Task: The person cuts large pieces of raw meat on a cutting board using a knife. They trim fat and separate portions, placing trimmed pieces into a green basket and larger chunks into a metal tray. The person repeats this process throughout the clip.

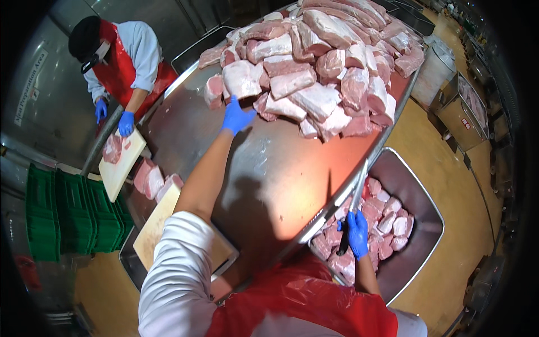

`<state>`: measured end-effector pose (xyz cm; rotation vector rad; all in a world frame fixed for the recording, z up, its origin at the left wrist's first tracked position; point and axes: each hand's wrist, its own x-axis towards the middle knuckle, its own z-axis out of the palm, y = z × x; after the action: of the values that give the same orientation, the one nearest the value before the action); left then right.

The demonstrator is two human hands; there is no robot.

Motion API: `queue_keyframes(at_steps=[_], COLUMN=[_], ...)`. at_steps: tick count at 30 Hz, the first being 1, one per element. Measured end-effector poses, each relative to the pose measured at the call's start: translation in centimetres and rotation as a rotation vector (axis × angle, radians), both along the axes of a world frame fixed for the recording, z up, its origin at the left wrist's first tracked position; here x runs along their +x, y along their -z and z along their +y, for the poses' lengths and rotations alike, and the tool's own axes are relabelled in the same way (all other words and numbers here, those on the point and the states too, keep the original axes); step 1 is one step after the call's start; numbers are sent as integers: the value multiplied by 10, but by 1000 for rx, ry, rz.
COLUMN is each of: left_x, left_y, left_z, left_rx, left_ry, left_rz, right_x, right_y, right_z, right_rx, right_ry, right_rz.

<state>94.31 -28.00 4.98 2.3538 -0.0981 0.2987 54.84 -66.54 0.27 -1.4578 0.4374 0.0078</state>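
Observation:
My left hand [238,116], in a blue glove, reaches out over the metal table [247,163]. Its fingers touch the near edge of a pale pork chunk [242,78] at the front of a large heap of pork pieces [306,92]; the thumb stands apart, and the fingertips are partly hidden. Lower right, my right hand [357,233], also gloved in blue, is closed round a knife [358,188]. The blade points up along the table's edge, above a metal bin [418,233] that holds many cut pork pieces.
A cutting board [154,233] lies by my left arm, with pork pieces [150,178] beyond it. At the left, a co-worker [132,62] in a red apron works at another board [120,168]. Green crates [76,210] are stacked nearby. A steel cart [466,112] stands at right.

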Motion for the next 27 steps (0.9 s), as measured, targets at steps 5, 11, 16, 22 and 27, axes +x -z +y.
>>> queue_keyframes(at_steps=[5, 11, 16, 22, 27], left_x=[130, 171, 167, 6, -199], left_y=[8, -13, 21, 37, 22], left_z=[-53, -80, 7, 35, 69], left_rx=[164, 294, 127, -1576, -1174], left_ry=[-575, -577, -415, -28, -157], left_rz=[283, 299, -54, 440, -115], right_x=[11, 28, 38, 48, 51], right_y=[23, 33, 45, 31, 22], right_z=[-48, -67, -61, -51, -33], right_rx=[51, 79, 136, 68, 31], right_ry=[106, 205, 140, 22, -115], right_rz=[118, 145, 125, 82, -46])
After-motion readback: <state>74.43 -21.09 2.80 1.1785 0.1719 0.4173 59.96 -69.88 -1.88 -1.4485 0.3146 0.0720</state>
